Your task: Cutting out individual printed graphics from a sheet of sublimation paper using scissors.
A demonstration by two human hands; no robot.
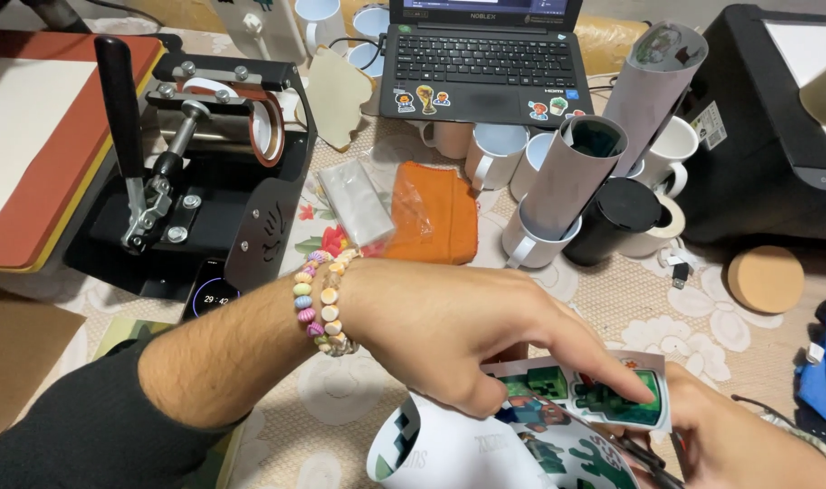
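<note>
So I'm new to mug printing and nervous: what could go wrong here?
The left hand presses the printed sheet onto a mug while the right hand works at its edge; the sheet might shift or crease. The forearm could also knock the crowded mugs behind.

Single view, head-worn camera, looking steeply down and forward over the table [793, 353]. Close range: hands fill the lower centre and lower right of the frame; a laptop [482, 56] sits at the top centre edge, farther off.
</note>
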